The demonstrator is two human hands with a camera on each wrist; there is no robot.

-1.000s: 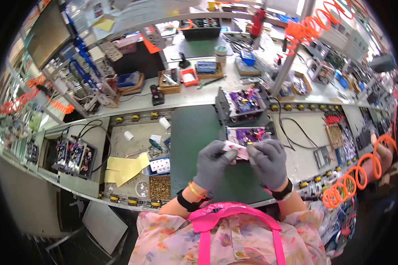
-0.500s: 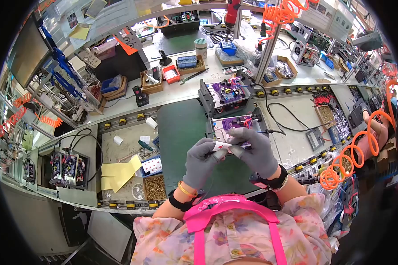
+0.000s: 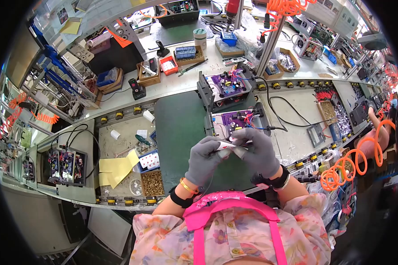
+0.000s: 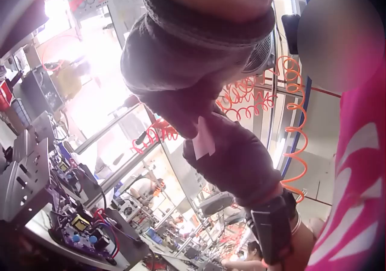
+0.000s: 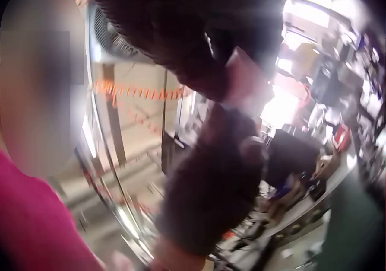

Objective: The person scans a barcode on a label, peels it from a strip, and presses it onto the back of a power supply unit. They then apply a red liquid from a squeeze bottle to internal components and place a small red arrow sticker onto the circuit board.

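Observation:
In front of the chest, my gloved left hand [image 3: 203, 162] pinches one end of a small white label sheet [image 3: 224, 145] with red marks. The gloved right hand [image 3: 260, 153] pinches the other end, so the sheet is stretched between the fingertips. In the left wrist view the sheet [image 4: 204, 143] shows as a pale, bent piece between both gloves. The right wrist view is blurred, with a pinkish-white patch of the sheet [image 5: 246, 81] at the fingers. Just beyond the hands is an open metal unit with a purple circuit board [image 3: 235, 120], partly covered by the right hand.
A second open unit [image 3: 229, 84] stands behind the first, beside a green mat [image 3: 177, 119]. To the left lie yellow paper [image 3: 117, 170], a blue tray of labels [image 3: 149, 160] and a box of screws [image 3: 153, 183]. An orange coiled hose [image 3: 365, 152] hangs at right.
Over the last second the hands have drawn slightly closer together, and the label sheet has turned from lying flat to a narrower, bent strip. The head view has shifted a little.

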